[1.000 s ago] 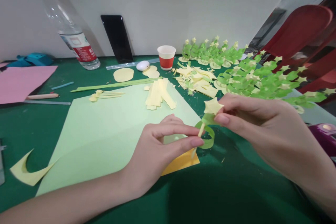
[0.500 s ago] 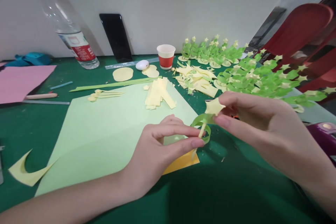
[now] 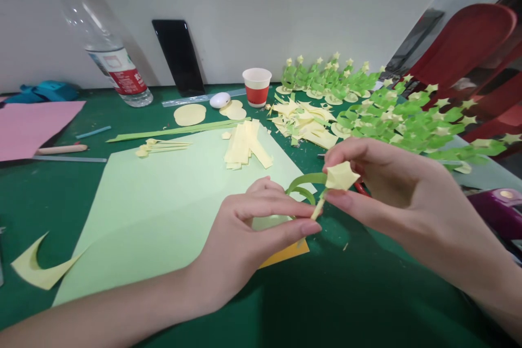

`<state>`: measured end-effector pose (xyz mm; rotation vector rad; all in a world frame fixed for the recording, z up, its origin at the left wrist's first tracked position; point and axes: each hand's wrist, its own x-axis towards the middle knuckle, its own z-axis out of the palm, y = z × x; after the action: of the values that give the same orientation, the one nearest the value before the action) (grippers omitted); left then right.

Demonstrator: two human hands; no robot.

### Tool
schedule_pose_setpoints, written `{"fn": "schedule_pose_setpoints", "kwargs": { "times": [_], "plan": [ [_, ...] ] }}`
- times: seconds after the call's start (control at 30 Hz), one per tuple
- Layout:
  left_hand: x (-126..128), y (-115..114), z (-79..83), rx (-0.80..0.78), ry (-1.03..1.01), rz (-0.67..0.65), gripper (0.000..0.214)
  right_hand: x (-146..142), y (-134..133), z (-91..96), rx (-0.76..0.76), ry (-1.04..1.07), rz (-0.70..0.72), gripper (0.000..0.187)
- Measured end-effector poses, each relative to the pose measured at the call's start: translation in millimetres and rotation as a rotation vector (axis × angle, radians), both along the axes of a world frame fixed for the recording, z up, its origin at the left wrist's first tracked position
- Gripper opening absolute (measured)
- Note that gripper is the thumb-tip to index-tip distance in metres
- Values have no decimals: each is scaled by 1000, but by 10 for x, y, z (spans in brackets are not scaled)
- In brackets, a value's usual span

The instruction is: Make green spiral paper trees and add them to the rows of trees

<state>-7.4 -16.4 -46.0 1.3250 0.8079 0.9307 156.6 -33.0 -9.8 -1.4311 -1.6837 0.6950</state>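
Dark green covers the bench, its nearest stretch in shadow. Low on the left, a curved yellow offcut overlaps the corner of a large pale green sheet. Farther in, the 2 hands work close together on 1 small paper flower: the left hand pinches its thin yellow stem between thumb and finger, while the right hand has thumb and fingers closed on the green strip just below the yellow star. Stem and star tilt up to the right, above the bench, and the strip loops out to the left. Beneath the left hand, a piece of orange paper shows partly. At the far side of the pale green sheet lie thin stems with knobbed ends and a stack of yellow strips. Beyond are long green strips, a heap of paper scraps and, to the right, crowded star-topped paper plants. Farther back stand a red-and-white cup, a bottle and a dark phone leaning on the pale wall.
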Motion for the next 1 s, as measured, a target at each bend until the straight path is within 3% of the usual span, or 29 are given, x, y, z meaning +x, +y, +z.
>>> {"fn": "schedule_pose_setpoints", "kwargs": {
  "times": [0.6, 0.8, 1.0],
  "plan": [
    [4, -1, 0, 58, 17, 11, 13, -27, -2, -21, -31, 30, 14, 7],
    [-14, 13, 0, 18, 0, 72, 12, -35, 5, -20, 15, 101, -35, 19],
    [-43, 23, -7, -12, -32, 89, 11, -131, -1, -40, -102, 157, -17, 11]
  ]
}}
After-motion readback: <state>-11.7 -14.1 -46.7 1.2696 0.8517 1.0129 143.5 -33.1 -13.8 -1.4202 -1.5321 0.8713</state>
